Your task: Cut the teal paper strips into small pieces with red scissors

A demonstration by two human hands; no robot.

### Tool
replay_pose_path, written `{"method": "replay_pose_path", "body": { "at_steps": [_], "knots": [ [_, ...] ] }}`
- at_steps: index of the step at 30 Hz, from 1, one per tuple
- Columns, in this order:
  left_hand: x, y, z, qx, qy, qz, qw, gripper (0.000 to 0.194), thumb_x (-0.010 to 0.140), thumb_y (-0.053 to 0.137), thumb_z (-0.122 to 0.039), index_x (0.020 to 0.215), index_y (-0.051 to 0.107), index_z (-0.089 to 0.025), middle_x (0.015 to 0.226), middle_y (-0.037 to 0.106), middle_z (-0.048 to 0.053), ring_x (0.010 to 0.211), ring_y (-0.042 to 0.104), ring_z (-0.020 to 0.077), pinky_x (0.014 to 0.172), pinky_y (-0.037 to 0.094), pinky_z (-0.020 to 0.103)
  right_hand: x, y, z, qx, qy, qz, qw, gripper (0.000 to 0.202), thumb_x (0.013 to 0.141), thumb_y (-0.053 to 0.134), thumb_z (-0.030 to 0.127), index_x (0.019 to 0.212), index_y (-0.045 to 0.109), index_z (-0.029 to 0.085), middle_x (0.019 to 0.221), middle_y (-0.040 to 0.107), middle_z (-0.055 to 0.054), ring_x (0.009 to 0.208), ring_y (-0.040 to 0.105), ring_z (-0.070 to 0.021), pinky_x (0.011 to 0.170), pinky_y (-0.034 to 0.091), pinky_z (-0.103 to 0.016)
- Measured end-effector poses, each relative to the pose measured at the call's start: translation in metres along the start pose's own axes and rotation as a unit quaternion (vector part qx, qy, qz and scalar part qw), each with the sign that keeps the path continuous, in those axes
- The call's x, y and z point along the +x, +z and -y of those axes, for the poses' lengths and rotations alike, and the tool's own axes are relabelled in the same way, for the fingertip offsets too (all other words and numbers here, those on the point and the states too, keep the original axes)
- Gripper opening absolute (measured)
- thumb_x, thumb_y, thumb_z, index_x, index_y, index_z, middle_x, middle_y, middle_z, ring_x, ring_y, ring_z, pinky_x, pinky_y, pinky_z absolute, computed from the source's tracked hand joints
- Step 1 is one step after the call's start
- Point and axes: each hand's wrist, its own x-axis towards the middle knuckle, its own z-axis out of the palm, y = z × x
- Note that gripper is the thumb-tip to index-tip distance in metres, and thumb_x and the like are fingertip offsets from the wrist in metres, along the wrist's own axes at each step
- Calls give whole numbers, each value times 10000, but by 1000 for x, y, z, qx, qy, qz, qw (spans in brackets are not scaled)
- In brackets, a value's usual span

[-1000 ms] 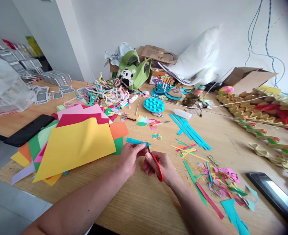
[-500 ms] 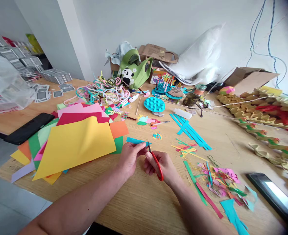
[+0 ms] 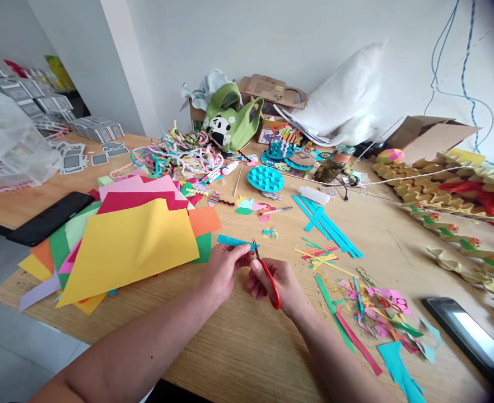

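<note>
Between thumb and fingers, my left hand [image 3: 225,267] pinches a narrow blue paper strip [image 3: 230,241]. My right hand [image 3: 278,282] is closed around a pair of scissors with red handles [image 3: 272,285]. The scissors' blades point up and away from me, at the strip's right end, close to my left fingertips. Whether the blades touch the paper I cannot tell. Just beyond lies a small pile of tiny coloured paper bits [image 3: 269,233]. More long blue strips [image 3: 329,226] lie crossed to the right.
Coloured paper sheets [image 3: 133,252] are stacked on the left beside a black phone [image 3: 49,218]. Paper scraps [image 3: 377,308] and another phone [image 3: 465,330] lie at right. A blue egg-tray piece [image 3: 265,179], a glue bottle [image 3: 314,195] and a green panda bag [image 3: 230,123] stand farther back.
The scissors' blades have shifted very slightly at the strip's right end. Both hands keep nearly the same place and grip.
</note>
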Motion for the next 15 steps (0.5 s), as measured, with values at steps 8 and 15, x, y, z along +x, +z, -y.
{"method": "replay_pose_path", "body": {
  "at_steps": [8, 15],
  "knots": [
    [2, 0, -2, -9, 9, -20, 1000, 166, 598, 750, -262, 612, 660, -123, 598, 651, 32, 569, 587, 114, 577, 464, 235, 1, -1, 0, 24, -34, -50, 998, 495, 746, 589, 626, 635, 558, 145, 555, 609, -42, 445, 557, -126, 440, 440, -240],
    [0, 1, 2, 50, 22, -8, 998, 182, 621, 736, -292, 640, 684, -119, 606, 652, 42, 560, 576, 118, 586, 464, 251, 1, -7, -1, 57, -158, -209, 963, 268, 751, 698, 409, 791, 612, 158, 716, 626, -28, 655, 588, -146, 614, 473, -260]
  ]
}}
